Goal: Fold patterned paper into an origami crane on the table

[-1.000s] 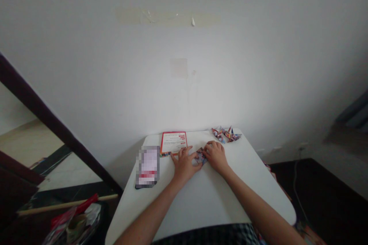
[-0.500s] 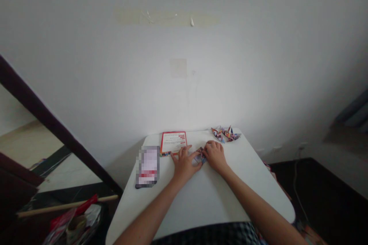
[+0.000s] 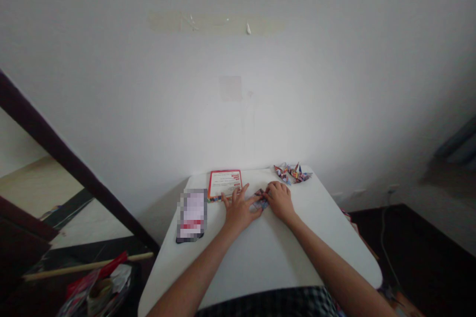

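A small piece of folded printed paper (image 3: 259,203) lies on the white table between my two hands. My left hand (image 3: 238,210) is flat with its fingers spread, the index finger and thumb resting at the paper's left side. Its other fingers reach over the lower edge of a red-bordered printed card or booklet (image 3: 225,183). Bent over the right side of the paper, my right hand (image 3: 278,200) pinches it with closed fingers and partly hides it. Behind that hand sit folded paper pieces (image 3: 293,173) with pointed tips, resembling origami cranes.
On the left of the white table (image 3: 260,262) lies a phone (image 3: 191,215) with a blurred-out screen. The wall (image 3: 238,129) stands right behind the table. A bag with assorted items (image 3: 102,287) is on the floor at lower left.
My left hand's fingers have spread and lifted slightly, and its index finger has straightened along the paper. My right hand shifts only slightly at the paper; the other things stay put.
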`<state>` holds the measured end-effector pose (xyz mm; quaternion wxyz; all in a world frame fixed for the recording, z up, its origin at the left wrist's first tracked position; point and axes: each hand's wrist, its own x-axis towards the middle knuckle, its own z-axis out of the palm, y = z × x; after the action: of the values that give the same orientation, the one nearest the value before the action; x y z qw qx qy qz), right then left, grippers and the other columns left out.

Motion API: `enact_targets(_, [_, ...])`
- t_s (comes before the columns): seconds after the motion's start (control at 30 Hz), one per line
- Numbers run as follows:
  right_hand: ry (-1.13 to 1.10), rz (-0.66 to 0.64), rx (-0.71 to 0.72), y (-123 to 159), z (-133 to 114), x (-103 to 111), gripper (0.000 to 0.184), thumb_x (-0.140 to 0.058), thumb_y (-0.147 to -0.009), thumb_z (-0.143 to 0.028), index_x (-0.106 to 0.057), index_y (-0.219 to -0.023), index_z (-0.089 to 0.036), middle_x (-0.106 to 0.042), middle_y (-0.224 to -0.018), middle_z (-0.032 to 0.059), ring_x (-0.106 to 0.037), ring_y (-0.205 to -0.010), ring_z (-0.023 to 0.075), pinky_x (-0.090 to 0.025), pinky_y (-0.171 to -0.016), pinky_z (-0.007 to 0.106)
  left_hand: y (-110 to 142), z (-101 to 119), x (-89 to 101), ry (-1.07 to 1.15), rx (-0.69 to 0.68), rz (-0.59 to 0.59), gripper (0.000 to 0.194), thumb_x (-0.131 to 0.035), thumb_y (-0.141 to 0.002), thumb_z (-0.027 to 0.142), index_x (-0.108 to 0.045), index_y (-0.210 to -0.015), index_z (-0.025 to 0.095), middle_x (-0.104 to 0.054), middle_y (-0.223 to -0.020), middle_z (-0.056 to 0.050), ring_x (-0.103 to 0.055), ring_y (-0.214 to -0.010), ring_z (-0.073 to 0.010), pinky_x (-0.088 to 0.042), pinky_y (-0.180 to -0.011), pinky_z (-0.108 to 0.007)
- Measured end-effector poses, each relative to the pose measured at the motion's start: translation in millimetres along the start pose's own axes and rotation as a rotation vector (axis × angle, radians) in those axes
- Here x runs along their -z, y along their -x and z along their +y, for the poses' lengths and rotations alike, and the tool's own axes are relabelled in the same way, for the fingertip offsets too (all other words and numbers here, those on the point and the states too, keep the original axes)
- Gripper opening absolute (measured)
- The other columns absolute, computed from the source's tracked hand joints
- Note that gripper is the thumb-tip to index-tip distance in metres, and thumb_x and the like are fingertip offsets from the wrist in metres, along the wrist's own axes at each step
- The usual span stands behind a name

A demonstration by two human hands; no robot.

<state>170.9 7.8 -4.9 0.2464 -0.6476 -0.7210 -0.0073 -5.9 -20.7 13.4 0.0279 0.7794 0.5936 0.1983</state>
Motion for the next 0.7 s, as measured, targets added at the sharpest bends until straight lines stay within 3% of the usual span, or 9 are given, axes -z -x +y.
enact_targets(0.7, [-0.129, -0.075, -0.077, -5.5, -0.8, 0.6, 0.023, -0.054, -0.090, -0.023, -0.070, -0.099, -0.036, -0.056, -0.127, -0.0021, -0.043, -0.119, 0.0230, -0.029, -0.102, 0.043, -0.5, 0.0, 2.1, 0.003, 0.031, -0.042, 0.040, -0.069, -0.074, 0.055, -0.065, -0.115, 0.053, -0.039, -0.154, 0.005, -0.029, -0.140, -0.0373, 0.001, -0.108, -0.076])
